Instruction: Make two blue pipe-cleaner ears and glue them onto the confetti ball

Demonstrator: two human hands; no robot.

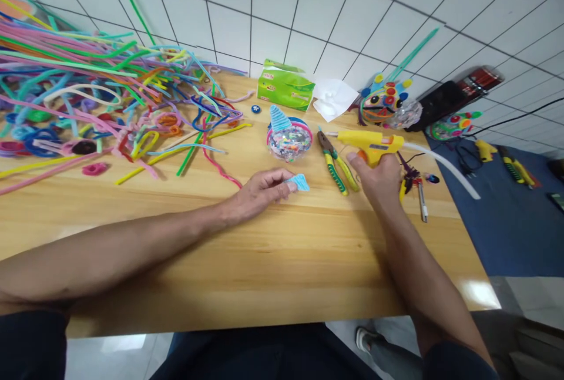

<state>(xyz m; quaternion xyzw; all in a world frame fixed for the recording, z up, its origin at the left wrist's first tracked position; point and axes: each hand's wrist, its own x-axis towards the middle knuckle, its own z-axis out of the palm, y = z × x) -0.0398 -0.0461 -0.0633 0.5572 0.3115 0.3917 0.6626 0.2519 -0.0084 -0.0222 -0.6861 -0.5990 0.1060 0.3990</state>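
My left hand (268,189) pinches a small light-blue piece (301,181) that looks made of pipe cleaner, held low over the wooden table. My right hand (379,177) is wrapped round the handle of a yellow glue gun (368,140). Its nozzle points left, and a long white glue stick (445,171) sticks out of its back. Just beyond my left hand sits a clear round container (289,144) with colourful bits inside, a pink and blue rim and a striped blue ear-like piece (280,118) standing up on it. Pliers (337,162) with yellow-green handles lie between the container and the glue gun.
Many pipe cleaners (110,86) are heaped at the left. Against the tiled wall stand a green tissue pack (285,87), a white tissue (335,99) and a decorated figure (384,101). A dark bottle (458,95) lies back right. A white pen (422,202) lies beyond my right wrist.
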